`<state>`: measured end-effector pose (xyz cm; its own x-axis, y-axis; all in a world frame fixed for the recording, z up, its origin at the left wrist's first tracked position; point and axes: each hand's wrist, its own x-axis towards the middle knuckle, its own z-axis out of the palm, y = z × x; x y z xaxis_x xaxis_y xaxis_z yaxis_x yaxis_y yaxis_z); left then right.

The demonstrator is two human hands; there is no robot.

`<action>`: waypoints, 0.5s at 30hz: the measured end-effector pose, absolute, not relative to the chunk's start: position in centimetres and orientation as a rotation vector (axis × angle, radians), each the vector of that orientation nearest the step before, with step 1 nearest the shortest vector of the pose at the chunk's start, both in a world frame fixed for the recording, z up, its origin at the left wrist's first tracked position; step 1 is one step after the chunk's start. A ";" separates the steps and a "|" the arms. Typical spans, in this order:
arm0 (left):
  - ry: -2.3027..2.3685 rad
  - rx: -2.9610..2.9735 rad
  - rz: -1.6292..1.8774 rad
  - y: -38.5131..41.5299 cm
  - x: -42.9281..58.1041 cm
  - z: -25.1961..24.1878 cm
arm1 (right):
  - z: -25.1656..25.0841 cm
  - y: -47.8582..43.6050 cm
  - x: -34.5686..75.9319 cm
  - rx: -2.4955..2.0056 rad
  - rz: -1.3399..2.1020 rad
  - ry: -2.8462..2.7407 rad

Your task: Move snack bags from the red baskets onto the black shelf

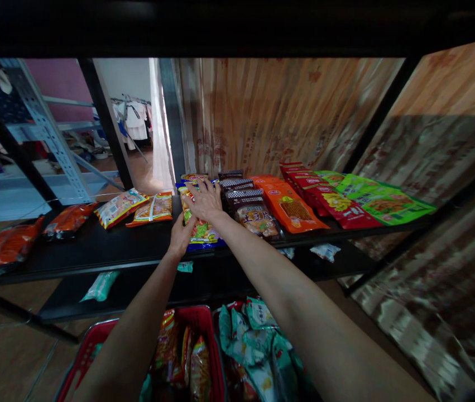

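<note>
My right hand (pixel 206 202) lies flat with fingers spread on top of a row of yellow-and-blue snack bags (pixel 201 231) on the black shelf. Close by, my left hand (pixel 182 235) rests against the left edge of the front bag, thumb and fingers apart. The right hand covers part of that bag's print. Immediately right of it are brown potato-chip bags (pixel 254 215) in a row. To the left lie an orange-yellow noodle snack bag (pixel 152 209) and a white-and-yellow snack bag (pixel 120 206).
Orange bags (pixel 291 209), red bags (pixel 341 206) and green bags (pixel 392 201) line the shelf's right side. More orange packs (pixel 6 245) lie far left. Below, a lower shelf (pixel 137 290) bears small packs. Red baskets (pixel 204 318) hold snacks. Black posts (pixel 107 123) frame the rack.
</note>
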<state>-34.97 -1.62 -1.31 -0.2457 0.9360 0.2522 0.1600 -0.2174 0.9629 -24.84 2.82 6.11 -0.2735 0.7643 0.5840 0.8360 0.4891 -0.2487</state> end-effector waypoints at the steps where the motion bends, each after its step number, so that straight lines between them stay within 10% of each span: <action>1: 1.387 1.343 1.534 -1.7 -35.0 -1.2 | 6.1 2.9 -24.9 -1.316 -0.154 -2.079; 15: 1.276 1.321 1.534 -2.8 -34.8 -0.4 | 5.5 3.1 -24.8 -1.278 -0.193 -2.035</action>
<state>-34.84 -2.82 -0.40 -0.2049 0.9463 0.2501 0.0736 -0.2399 0.9680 -24.80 3.05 5.47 -0.2541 0.7275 0.6373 0.8343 0.4982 -0.2361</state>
